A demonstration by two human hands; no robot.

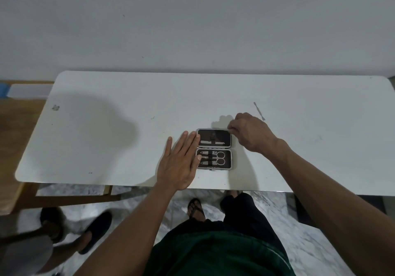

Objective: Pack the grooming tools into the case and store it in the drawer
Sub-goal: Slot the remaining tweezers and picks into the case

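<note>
**A:** Leftmost on the white table (106, 138)?

**B:** Small grey scuff (55, 107) near the left edge; further in, a broad soft shadow. No writing readable there.

**A:** Next, moving right?

**B:** Left hand (180, 162), palm down, fingers straight and together, laid flat on the tabletop just beside the case; fingertips touching the left rim of the far half, thumb tip against the left edge of the near half. Holding nothing.

**A:** Then the task's object?

**B:** Open grooming case (214, 148), lying flat near the front edge of the table, two dark-lined halves, one behind the other. Far half: nail file (212, 142) under an elastic strap. Near half: scissors (220, 157) and two clippers (204, 158) strapped in. No brand, label or lettering legible.

**A:** Right of the case?

**B:** Right hand (252, 133), fingers curled, fingertips pinching the far right corner of the lid's rim. Narrow grip.

**A:** Farthest right?

**B:** Slim metal cuticle tool (259, 111), loose on the table, beyond the right hand, apart from the case.
</note>
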